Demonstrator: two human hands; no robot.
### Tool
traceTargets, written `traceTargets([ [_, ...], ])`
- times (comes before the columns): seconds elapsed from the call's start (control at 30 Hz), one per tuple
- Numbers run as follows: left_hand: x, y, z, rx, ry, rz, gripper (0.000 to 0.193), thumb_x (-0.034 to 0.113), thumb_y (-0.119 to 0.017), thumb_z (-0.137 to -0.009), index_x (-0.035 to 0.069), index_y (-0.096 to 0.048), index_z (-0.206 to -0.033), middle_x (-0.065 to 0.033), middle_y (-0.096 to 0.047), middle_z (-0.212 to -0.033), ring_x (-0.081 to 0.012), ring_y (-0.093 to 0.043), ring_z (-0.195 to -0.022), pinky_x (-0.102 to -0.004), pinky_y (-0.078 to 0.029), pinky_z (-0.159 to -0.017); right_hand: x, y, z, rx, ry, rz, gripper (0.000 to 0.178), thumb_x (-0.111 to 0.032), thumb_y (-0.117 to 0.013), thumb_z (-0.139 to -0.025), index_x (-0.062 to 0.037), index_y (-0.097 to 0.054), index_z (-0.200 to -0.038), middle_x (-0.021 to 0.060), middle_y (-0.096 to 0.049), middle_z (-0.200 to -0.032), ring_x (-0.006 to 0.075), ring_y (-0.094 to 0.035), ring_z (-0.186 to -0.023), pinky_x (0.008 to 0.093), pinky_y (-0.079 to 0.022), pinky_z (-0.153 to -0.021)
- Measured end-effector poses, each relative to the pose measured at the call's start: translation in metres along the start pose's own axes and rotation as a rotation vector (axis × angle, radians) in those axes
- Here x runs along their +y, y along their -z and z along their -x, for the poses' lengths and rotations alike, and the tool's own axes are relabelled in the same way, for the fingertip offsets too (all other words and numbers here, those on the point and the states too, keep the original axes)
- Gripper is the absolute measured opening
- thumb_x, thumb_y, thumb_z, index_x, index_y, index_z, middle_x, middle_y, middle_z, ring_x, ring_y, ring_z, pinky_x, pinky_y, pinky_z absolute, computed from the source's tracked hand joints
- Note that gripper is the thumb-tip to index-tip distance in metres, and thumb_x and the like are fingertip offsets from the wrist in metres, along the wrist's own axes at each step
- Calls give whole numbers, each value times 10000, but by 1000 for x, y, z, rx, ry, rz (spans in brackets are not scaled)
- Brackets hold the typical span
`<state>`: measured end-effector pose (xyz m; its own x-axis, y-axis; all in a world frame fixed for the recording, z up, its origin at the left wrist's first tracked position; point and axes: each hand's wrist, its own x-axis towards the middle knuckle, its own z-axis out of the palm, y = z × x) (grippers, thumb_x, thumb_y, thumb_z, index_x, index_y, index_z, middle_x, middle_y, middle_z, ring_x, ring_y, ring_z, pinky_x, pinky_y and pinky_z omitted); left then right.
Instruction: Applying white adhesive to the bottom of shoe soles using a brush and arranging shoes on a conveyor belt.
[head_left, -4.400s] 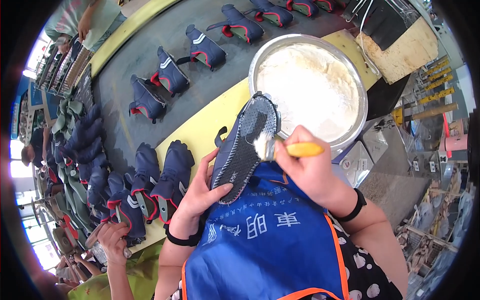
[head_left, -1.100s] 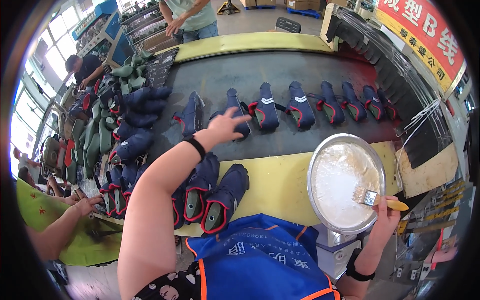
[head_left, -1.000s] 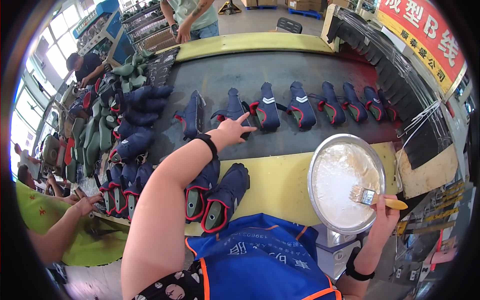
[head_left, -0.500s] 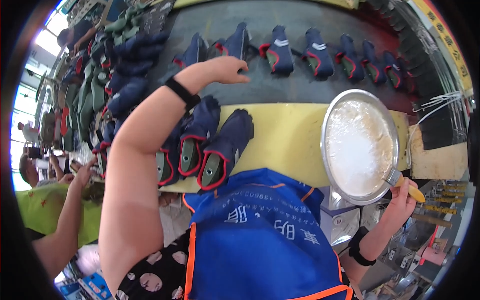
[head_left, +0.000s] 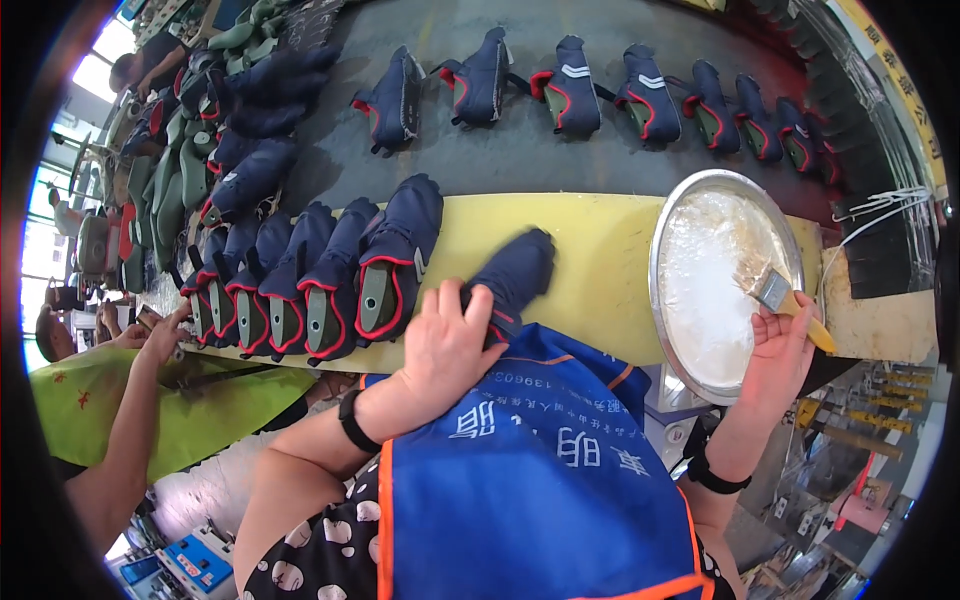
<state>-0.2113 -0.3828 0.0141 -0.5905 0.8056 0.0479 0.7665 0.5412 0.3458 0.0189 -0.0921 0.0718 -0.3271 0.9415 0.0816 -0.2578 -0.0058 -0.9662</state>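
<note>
My left hand (head_left: 445,345) is closed round the heel end of a navy shoe upper (head_left: 520,272), whose toe points away over the yellow ledge. To its left stands a row of similar navy uppers (head_left: 400,222) with red collar edges and green lasts inside, heels toward me. My right hand (head_left: 780,345) grips a paintbrush (head_left: 772,290) by its yellow handle. The bristles are coated and hang over a large metal-rimmed basin (head_left: 658,300) of white, glue-like paste.
Beyond the yellow ledge (head_left: 600,215), a dark conveyor belt (head_left: 500,165) carries several spaced-out shoe uppers (head_left: 570,95). Piled lasts and uppers (head_left: 185,185) crowd the far left. A co-worker in a lime-green apron (head_left: 190,400) works close by on the left. White cords (head_left: 885,205) hang at the right.
My left hand has come back from over the belt to a shoe upper on the ledge and taken hold of it. The brush has risen from the basin's near rim toward its middle.
</note>
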Motion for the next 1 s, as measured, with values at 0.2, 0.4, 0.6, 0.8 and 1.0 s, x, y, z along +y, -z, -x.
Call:
traceTargets([
  [0.2,-1,-22,-31,43,-167,364,745,240,-889,-646,54,-496,-1250,-152,-637,-1010,-374,-641,-888,-443,-545,-784,0,0,11,149,-48,-31,310,-192,-619,-1008,-8,-553,-1249,100,-673,-1044,147,-668,-860,275,-554,-749],
  [0.4,-9,-28,-51,42,155,549,989,267,-840,-777,49,-241,-1534,-246,-631,-1214,-373,-658,-1097,-411,-530,-898,2,22,17,238,80,229,211,-90,-699,-942,19,-627,-1108,46,-652,-978,90,-627,-836,241,-532,-718],
  [0.6,-9,-34,-26,-50,87,190,1052,198,-838,-698,201,-264,-1579,-205,-528,-1189,-409,-588,-1092,-455,-517,-935,16,33,6,192,321,879,192,-115,-795,-858,-31,-686,-991,56,-708,-826,113,-675,-726,253,-534,-673],
  [0.8,-13,-9,-35,-264,242,1207,831,88,-688,-805,19,-308,-1541,-207,-503,-1435,-297,-546,-1284,-384,-412,-1088,26,21,-3,15,237,1140,186,-151,-802,-837,-41,-705,-950,90,-726,-833,176,-712,-731,286,-559,-682],
  [1.0,19,25,-29,-500,251,1593,856,173,-646,-807,-35,-266,-1545,-225,-474,-1466,-303,-534,-1316,-374,-404,-1106,3,20,2,74,358,800,169,-134,-778,-859,-23,-711,-969,84,-724,-856,166,-707,-741,275,-561,-688],
])
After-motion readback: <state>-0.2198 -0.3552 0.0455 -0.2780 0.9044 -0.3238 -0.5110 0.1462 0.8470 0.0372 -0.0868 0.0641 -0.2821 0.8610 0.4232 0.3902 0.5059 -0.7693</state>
